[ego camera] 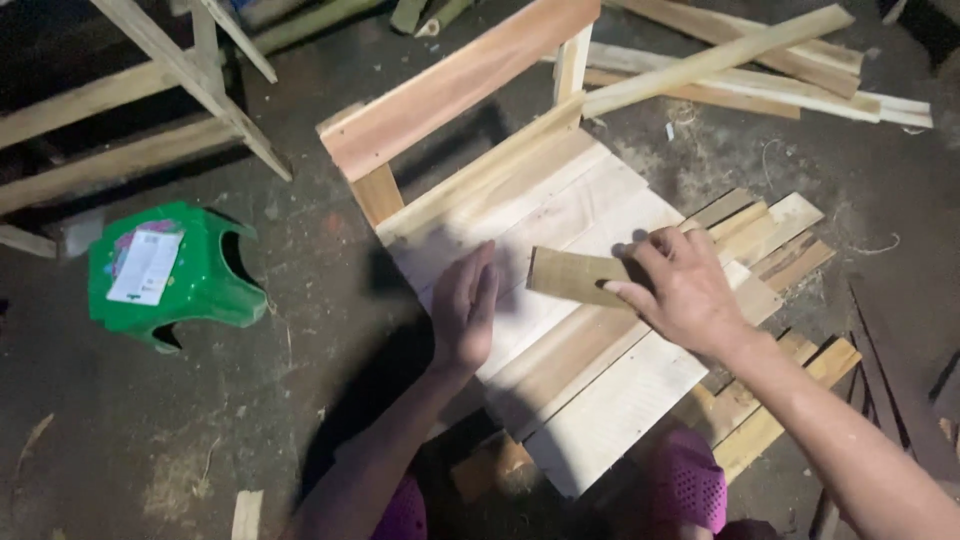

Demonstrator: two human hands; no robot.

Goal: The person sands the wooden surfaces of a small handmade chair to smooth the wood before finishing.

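Slatted panel point(580, 330) at frame centre on the floor point(200, 430), with a raised rail point(450, 85) along its 11 o'clock edge. Short board point(575, 277) on the panel under the right hand point(685, 290); left hand point(465, 310) flat on the panel at the board's 9 o'clock. Overturned stool point(170, 275) at 9 o'clock, well apart; loose slats point(770, 235) at 3 o'clock, long strips point(760, 70) at 1 o'clock, timber frame point(130, 110) at 10 o'clock.

- A rough woodworking shop, worked on the ground: dark dirt floor point(150, 440) strewn with sawdust and shavings.
- Under the hands lies a half-built slatted wooden panel point(560, 330).
- Beyond the right hand point(685, 290), loose sawn battens point(760, 70) lie piled.
- Far left of the left hand point(465, 310), a bare timber frame point(150, 80) and a tipped green plastic stool point(175, 275).
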